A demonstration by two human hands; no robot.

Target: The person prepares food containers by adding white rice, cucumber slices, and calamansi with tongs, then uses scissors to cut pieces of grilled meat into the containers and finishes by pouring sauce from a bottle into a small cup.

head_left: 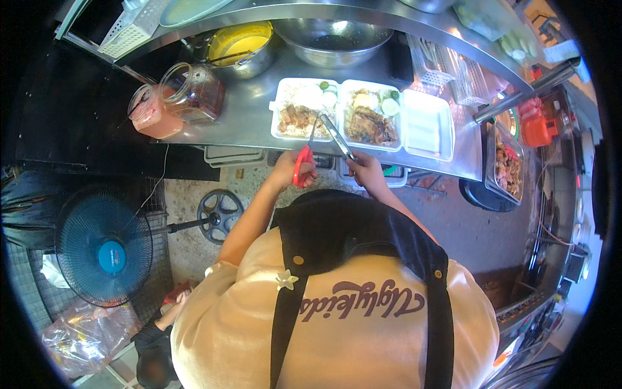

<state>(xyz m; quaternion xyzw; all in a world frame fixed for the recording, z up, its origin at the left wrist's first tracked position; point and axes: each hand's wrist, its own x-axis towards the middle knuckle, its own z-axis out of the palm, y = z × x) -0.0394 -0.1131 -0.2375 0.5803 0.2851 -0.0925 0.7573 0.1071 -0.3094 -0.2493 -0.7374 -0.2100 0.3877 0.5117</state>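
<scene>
My left hand (287, 171) grips red-handled scissors (300, 167) just in front of the counter edge. In my right hand (368, 170) are metal tongs (338, 137), slanting up and left. Both tools' tips come close together over cooked brown meat (297, 119) in the left white foam food box (275, 132); whether they touch it I cannot tell. That box also has rice, cucumber slices and a small green citrus fruit (324, 85). Beside it, a second foam box (399, 142) contains browned meat (369, 125), cucumber and citrus, its empty lid (428, 124) spread open rightward.
The steel counter (243, 121) carries a large metal bowl (335, 56), a pot (255, 63) of yellow liquid and plastic jars (160, 116). A steel shelf (311, 10) overhangs the back. A meat tray (508, 167) stands right; a fan (104, 248) and another person (155, 340) are left.
</scene>
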